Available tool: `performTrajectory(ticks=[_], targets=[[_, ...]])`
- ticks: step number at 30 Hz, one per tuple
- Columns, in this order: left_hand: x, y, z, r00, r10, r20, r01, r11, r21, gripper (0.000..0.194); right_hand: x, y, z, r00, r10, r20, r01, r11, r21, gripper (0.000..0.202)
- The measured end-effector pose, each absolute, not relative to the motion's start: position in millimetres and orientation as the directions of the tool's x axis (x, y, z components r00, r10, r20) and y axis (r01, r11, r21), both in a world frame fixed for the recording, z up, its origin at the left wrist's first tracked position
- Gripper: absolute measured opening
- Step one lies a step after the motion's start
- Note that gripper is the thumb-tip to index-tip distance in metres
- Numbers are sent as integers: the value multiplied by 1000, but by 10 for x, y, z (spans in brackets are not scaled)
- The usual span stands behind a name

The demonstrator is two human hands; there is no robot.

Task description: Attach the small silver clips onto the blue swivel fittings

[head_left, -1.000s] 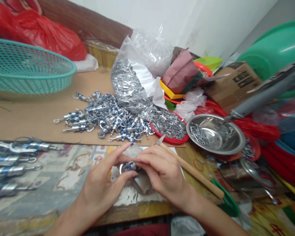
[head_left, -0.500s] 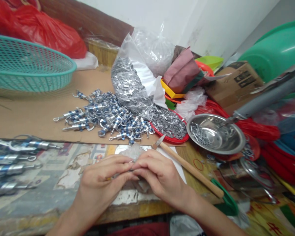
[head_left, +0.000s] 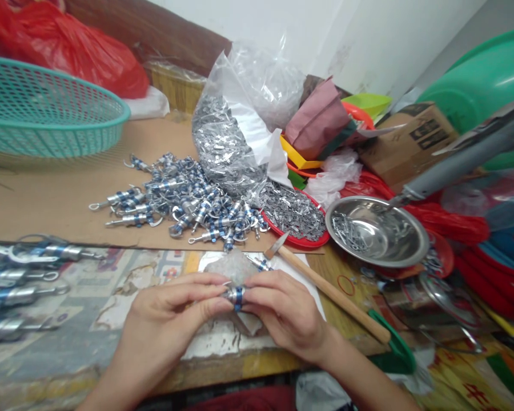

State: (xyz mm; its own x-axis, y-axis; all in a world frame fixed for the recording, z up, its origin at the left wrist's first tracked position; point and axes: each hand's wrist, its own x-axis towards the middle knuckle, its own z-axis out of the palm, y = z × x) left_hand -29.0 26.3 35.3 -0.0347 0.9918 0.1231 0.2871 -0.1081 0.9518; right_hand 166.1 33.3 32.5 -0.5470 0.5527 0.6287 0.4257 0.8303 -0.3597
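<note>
A small silver metal fitting with a blue band is pinched between my two hands at the front of the table. My left hand grips its left end with thumb and fingertips. Around its right end my right hand is closed, hiding that part. Below and behind the hands is a grey block on a white sheet. Another blue-banded fitting lies just beyond my right fingers. A hammer with a wooden handle rests diagonally to the right of my right hand.
A heap of blue-banded fittings lies on cardboard, with several more at left. A red dish and a clear bag hold small metal parts. Right stands a steel bowl; a turquoise basket stands back left.
My hands have drawn slightly apart, so the blue-banded fitting between them now shows. More of the grey block and another fitting behind the right fingers have come into sight.
</note>
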Motion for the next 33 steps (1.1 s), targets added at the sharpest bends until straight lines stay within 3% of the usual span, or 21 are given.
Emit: performTrajectory(ticks=[3, 6, 10, 15, 22, 25, 30, 33], targets=[[-300, 251, 387, -20, 984, 178, 366, -158, 917, 10, 1670, 319, 393, -617, 424, 663, 425, 889, -172, 17], [-293, 211, 383, -4, 938, 345, 461, -305, 833, 13, 1656, 297, 505, -712, 324, 623, 377, 925, -50, 20], [-301, 150, 374, 62, 835, 547, 517, -496, 698, 14, 1649, 269, 552, -714, 341, 612, 381, 922, -69, 20], [-337, 140, 427, 124, 789, 601, 511, -570, 643, 15, 1608, 221, 531, -624, 423, 657, 441, 885, -151, 19], [-360, 124, 455, 117, 894, 432, 408, -440, 800, 15, 1542, 122, 558, -551, 514, 658, 451, 846, -284, 23], [-366, 122, 382, 94, 958, 272, 310, -288, 906, 14, 1523, 101, 547, -501, 595, 629, 438, 801, -409, 25], [-294, 84, 217, 38, 991, -130, -34, 131, 991, 17, 1449, 71, 523, -366, 755, 544, 379, 655, -654, 17], [-201, 38, 224, 49, 974, -223, -260, 228, 938, 40, 1451, 74, 561, -353, 806, 475, 377, 587, -717, 15]])
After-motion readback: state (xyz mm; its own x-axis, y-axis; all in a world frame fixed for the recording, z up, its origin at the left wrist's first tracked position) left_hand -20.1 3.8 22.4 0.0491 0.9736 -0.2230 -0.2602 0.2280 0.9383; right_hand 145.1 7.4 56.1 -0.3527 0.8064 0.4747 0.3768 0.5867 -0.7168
